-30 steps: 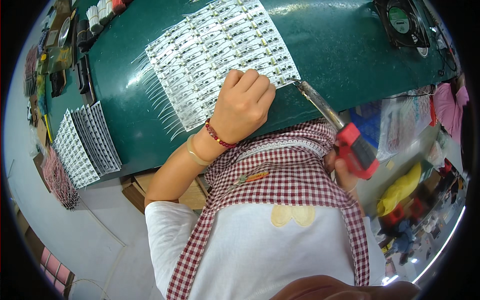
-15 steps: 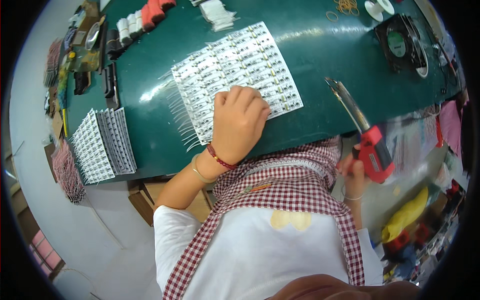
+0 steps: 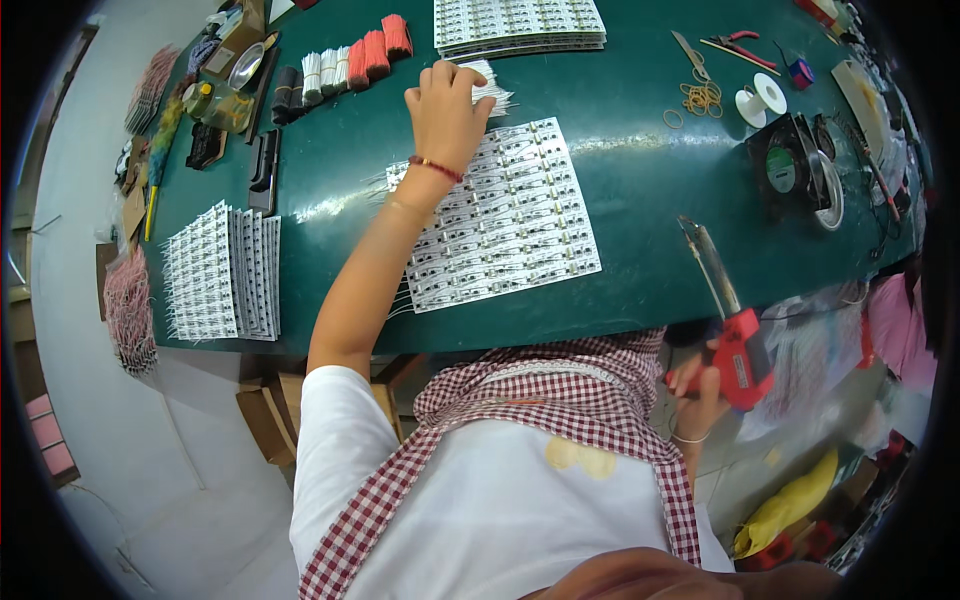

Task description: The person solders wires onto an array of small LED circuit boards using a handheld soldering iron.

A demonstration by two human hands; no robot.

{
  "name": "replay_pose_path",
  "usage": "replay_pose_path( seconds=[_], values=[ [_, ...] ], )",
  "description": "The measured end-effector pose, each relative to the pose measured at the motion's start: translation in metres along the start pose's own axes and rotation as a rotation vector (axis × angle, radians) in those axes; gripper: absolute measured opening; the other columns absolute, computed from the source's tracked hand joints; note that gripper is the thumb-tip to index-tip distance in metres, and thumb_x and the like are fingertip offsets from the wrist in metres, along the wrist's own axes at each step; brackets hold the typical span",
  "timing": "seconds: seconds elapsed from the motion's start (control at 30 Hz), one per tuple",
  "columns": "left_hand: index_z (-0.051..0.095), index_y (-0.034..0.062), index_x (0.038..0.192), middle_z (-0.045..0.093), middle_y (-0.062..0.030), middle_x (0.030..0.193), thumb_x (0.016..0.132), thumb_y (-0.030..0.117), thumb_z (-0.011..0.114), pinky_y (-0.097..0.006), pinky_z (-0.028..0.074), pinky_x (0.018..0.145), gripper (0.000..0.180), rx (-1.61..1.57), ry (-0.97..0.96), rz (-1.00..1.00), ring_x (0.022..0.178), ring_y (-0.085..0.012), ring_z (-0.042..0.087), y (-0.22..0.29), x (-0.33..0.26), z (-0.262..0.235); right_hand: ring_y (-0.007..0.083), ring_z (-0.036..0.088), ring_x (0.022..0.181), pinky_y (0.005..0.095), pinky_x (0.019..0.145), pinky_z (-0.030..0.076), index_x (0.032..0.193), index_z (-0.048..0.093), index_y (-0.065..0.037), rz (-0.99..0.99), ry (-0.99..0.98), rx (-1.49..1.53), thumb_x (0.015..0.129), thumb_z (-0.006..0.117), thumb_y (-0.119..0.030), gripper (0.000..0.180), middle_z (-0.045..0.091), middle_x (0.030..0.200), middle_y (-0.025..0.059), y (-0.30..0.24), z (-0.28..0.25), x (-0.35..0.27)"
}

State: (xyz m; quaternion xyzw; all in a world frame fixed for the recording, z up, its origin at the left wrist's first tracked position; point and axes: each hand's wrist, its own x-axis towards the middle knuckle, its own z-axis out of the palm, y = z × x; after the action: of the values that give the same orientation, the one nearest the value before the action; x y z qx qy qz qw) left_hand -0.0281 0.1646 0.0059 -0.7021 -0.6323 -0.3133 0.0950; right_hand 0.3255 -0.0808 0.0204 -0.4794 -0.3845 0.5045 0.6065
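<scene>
My left hand [image 3: 448, 118] reaches over the far edge of a white circuit board panel [image 3: 510, 225]. Its thumb and index finger are apart at a pile of short white wires [image 3: 488, 88]; the other fingers curl down, tips hidden. Rows of small dark components cover the panel, and thin white wires stick out along its left edge. Low on the right, just off the table's front edge, my right hand [image 3: 703, 385] grips a red and black soldering gun [image 3: 745, 362]. The gun's metal tip points up and away over the green table [image 3: 640, 210].
Stacked panels stand at the left [image 3: 222, 280] and at the far side [image 3: 520, 28]. Red wire bundles [image 3: 376, 60] lie at the far left. Toward the right are rubber bands [image 3: 703, 100], a white spool [image 3: 762, 98], pliers [image 3: 745, 48] and a small black fan [image 3: 785, 168].
My left hand has left the panel's middle and reached away to the white wire pile. The view has shifted, showing more of the table's far side. My right hand still holds the soldering gun.
</scene>
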Motion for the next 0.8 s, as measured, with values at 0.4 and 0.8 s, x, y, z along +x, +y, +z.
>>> replay_pose_path(
  seconds=[0.4,0.8],
  values=[
    [0.056,0.0109,0.115,0.051,-0.0089,0.107,0.064,0.042,0.079,-0.039,0.034,0.084,0.064,-0.212,-0.635,0.213,0.098,-0.0261,0.048,0.082,-0.14,-0.114,0.0122,0.043,0.043,0.0244,0.042,0.04,0.117,0.042,0.004,-0.093,-0.074,0.038,0.096,0.05,-0.023,0.035,0.047,0.059,0.007,-0.004,0.007,0.029],
    [0.066,0.0185,0.096,0.066,-0.0031,0.107,0.078,0.012,0.065,-0.042,0.038,0.094,0.02,-0.082,-0.032,0.466,0.098,-0.0174,0.062,0.081,-0.162,-0.176,0.0114,0.043,0.044,0.0242,0.043,0.04,0.118,0.044,0.002,-0.167,-0.133,0.135,0.097,0.05,-0.022,0.032,0.05,0.065,0.0072,-0.009,0.009,0.032]
  ],
)
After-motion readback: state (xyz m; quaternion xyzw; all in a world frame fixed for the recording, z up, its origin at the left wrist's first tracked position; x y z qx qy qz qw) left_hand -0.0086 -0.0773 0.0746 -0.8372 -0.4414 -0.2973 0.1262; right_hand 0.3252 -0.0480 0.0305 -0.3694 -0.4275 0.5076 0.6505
